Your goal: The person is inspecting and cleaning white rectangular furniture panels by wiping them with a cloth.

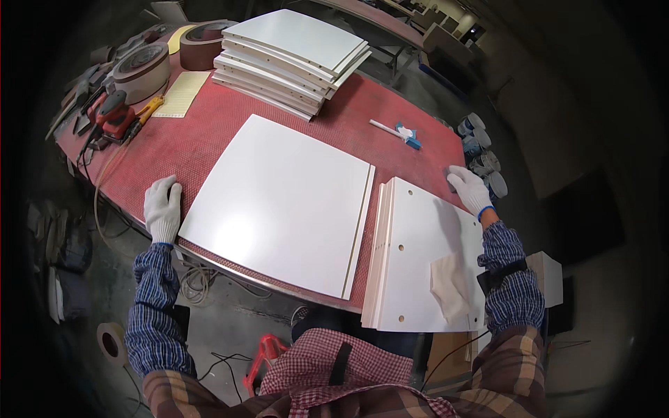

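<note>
A large white panel (pixel 279 202) lies flat on the red work table (pixel 209 132). My left hand (pixel 163 207), in a white glove, rests flat on the table just off the panel's left edge. To the right sits a small stack of white panels with drilled holes (pixel 418 251), overhanging the table's near edge, with a pale cloth (pixel 449 284) on top. My right hand (pixel 470 188), also gloved, rests at the far right corner of that stack with its fingers spread. Neither hand holds anything.
A taller stack of white panels (pixel 293 59) stands at the back of the table. At the far left are a red sander (pixel 111 115), sandpaper rolls (pixel 143 70) and yellow sheets (pixel 180 94). A blue-handled tool (pixel 401 132) lies at the right. Round cans (pixel 482 157) sit beyond the table.
</note>
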Available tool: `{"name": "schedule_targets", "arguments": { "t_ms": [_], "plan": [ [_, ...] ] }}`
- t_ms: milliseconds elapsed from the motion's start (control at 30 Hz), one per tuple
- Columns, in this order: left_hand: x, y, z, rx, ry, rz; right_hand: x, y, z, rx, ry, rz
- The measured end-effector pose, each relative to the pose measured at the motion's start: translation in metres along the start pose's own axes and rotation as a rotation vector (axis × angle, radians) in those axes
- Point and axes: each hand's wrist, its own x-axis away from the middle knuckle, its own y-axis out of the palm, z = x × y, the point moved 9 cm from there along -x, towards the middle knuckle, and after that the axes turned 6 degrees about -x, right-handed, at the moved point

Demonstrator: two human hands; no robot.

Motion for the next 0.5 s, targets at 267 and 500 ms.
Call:
{"name": "schedule_targets", "arguments": {
  "t_ms": [267,500],
  "plan": [
    [0.0,0.005,0.006,0.033,0.0,0.019,-0.162,0.079,0.019,0.376,0.208,-0.101],
    [0.001,0.006,-0.001,0.07,-0.019,0.006,-0.211,0.137,0.045,0.463,0.189,-0.158]
  ]
}}
